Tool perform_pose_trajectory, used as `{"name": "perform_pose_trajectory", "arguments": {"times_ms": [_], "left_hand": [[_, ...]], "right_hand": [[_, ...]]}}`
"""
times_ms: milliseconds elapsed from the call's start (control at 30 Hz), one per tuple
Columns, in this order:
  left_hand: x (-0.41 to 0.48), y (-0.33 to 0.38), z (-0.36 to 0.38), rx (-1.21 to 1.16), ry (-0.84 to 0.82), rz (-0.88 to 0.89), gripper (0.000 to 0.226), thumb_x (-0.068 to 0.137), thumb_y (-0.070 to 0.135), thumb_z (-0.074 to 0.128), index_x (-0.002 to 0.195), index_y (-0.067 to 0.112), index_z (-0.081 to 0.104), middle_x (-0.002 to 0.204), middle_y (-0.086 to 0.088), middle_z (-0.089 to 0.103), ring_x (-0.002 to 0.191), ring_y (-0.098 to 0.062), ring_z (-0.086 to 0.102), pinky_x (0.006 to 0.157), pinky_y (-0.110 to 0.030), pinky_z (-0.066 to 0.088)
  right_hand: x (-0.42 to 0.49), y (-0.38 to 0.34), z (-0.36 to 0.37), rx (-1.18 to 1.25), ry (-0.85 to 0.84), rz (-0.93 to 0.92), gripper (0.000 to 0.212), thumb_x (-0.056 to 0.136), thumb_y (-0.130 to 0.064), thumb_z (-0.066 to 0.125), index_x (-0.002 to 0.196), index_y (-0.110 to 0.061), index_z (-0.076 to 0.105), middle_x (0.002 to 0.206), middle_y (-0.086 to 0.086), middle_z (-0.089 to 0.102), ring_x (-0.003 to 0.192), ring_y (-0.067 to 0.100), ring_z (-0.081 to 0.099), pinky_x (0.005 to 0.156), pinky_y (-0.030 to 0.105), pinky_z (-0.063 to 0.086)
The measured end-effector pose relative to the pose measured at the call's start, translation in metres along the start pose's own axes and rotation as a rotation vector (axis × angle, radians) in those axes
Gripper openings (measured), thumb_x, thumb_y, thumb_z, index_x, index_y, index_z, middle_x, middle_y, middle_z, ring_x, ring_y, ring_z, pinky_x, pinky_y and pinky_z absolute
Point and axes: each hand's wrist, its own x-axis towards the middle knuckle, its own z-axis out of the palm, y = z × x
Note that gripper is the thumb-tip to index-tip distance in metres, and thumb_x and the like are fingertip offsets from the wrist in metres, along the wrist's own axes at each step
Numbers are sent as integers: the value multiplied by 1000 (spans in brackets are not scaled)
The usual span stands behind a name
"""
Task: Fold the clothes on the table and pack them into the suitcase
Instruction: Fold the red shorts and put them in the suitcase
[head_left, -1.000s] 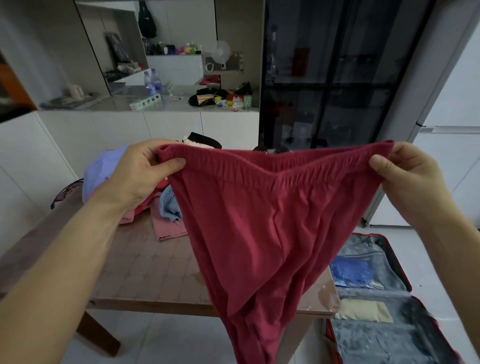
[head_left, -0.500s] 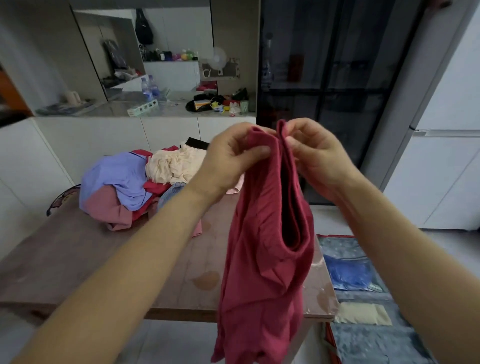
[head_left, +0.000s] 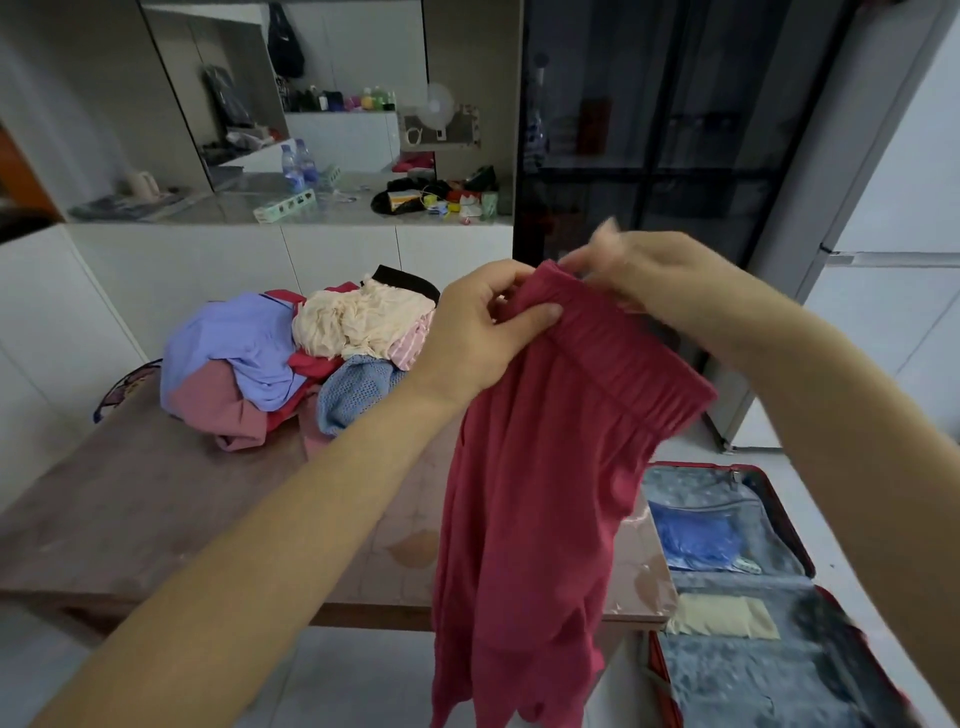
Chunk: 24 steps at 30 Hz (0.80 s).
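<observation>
One garment is in work: the red trousers (head_left: 545, 493), held up in the air over the near right part of the worktop (head_left: 156, 509), doubled lengthwise with the legs hanging down together. The left hand (head_left: 478, 332) is closed on the near end of the waistband (head_left: 623, 364), thumb across the front of the cloth. The right hand (head_left: 649, 275) is at the top corner of the same band. Its fingers are smeared by motion, so we cannot tell whether it pinches the cloth or only touches it.

Step in hand, as we judge it: matching the two halves before laying down.
- Bring both waistband ends edge to edge before anything else. An offset here would carry down both legs.
- Let the legs hang free so that their weight pulls out the wrinkles.
- Lay the trousers flat on the bare near strip of the worktop, away from the pile of clothes (head_left: 291, 364) at the far left, and smooth from the band downward.
- Fold down to a size that fits the suitcase (head_left: 769, 691), which lies open on the floor to the right, beside the blue item (head_left: 696, 535) and the cream item (head_left: 722, 616) already in it.

Not readable:
- The leg hems are cut off at the lower edge, so we cannot check that the legs are aligned.
- The near end of the suitcase runs out of view, and the right forearm covers part of its right side.
- The pile is tangled, and we cannot count its garments.
- The trousers hide part of the near right edge of the worktop.
</observation>
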Motion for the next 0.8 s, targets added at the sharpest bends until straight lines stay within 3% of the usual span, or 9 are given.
{"name": "perform_pose_trajectory", "arguments": {"times_ms": [33, 100, 167, 233, 400, 533, 633, 700, 800], "left_hand": [[0, 2, 1, -5, 10, -3, 20, 77, 13, 73, 87, 28, 66, 80, 10, 66, 77, -11, 62, 75, -34, 53], [-1, 8, 3, -55, 45, -26, 23, 76, 8, 76, 86, 27, 67, 80, 8, 69, 76, -11, 65, 76, -35, 56], [-4, 10, 0, -115, 68, -28, 22, 76, 8, 77, 88, 24, 68, 84, 5, 71, 78, -12, 66, 78, -36, 57], [-9, 6, -5, -160, 58, -37, 22, 73, 13, 77, 91, 22, 68, 88, 4, 71, 82, -14, 67, 81, -36, 56], [-38, -25, -7, -182, -17, -166, 30, 64, 33, 77, 88, 21, 63, 83, 11, 69, 79, -13, 63, 78, -32, 53], [-65, -42, -4, -174, -212, -303, 33, 68, 29, 79, 98, 24, 67, 97, 7, 72, 94, -13, 67, 90, -33, 54], [-75, -42, -1, -173, -323, -360, 39, 70, 29, 77, 106, 19, 65, 104, 5, 70, 101, -12, 65, 93, -31, 52], [-78, -36, 1, -179, -292, -299, 47, 68, 42, 78, 107, 18, 65, 103, 5, 70, 100, -12, 65, 91, -29, 51], [-80, -29, 5, -338, -153, -216, 50, 79, 51, 66, 102, 6, 69, 93, 4, 70, 92, -14, 63, 83, -29, 51]], "right_hand": [[-2, -4, -3, -245, -75, -15, 64, 60, -77, 56, 101, -29, 64, 91, -12, 66, 85, 3, 62, 75, 22, 47], [-4, -10, -3, -593, -76, -81, 44, 72, -57, 67, 103, -28, 61, 88, -13, 62, 82, 7, 60, 70, 26, 45], [-6, -10, -3, -556, 9, -160, 16, 84, -35, 67, 97, -27, 62, 86, -12, 62, 82, 11, 60, 72, 28, 43], [-5, -6, -7, -516, 55, -241, 7, 87, -26, 63, 94, -25, 60, 88, -10, 64, 85, 12, 59, 77, 31, 45], [1, -6, -26, -544, 81, -342, 11, 90, -20, 61, 100, -18, 61, 91, -4, 65, 89, 17, 59, 84, 34, 46], [2, -18, -42, -495, 59, -398, 15, 89, -16, 63, 102, -25, 62, 89, -13, 63, 87, 9, 58, 81, 23, 44], [1, -23, -47, -507, 14, -413, 18, 89, -16, 63, 103, -27, 61, 92, -19, 62, 84, -3, 56, 79, 4, 41], [-1, -24, -49, -500, 8, -412, 18, 89, -15, 62, 103, -26, 62, 92, -20, 62, 83, -9, 57, 77, -1, 38], [-5, -22, -51, -484, 6, -426, 17, 88, -13, 62, 100, -25, 61, 93, -16, 64, 85, -12, 58, 79, 2, 41]]}}
